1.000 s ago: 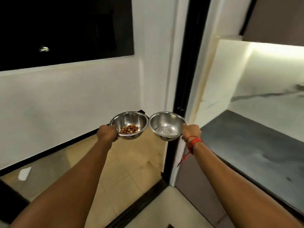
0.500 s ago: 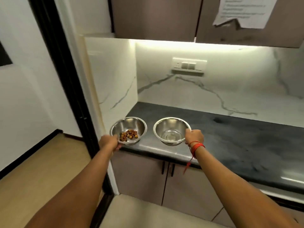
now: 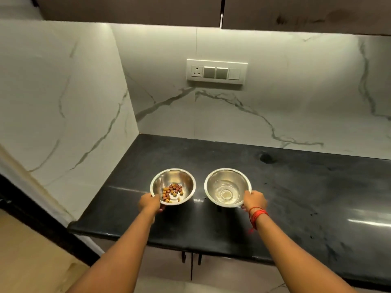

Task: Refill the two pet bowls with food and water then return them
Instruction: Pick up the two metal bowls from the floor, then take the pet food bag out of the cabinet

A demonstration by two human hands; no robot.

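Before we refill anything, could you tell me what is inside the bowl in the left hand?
The left bowl holds a small heap of brown and orange kibble near its bottom. The left hand covers part of the near rim.

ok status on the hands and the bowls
Left hand grips food bowl, right hand grips water bowl. Both bowls over the black counter. Nothing in the way.

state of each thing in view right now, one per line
left bowl: a few kibble pieces, held by left hand
right bowl: no food, a little water perhaps, held by right hand
countertop: bare around the bowls
cabinet doors: closed
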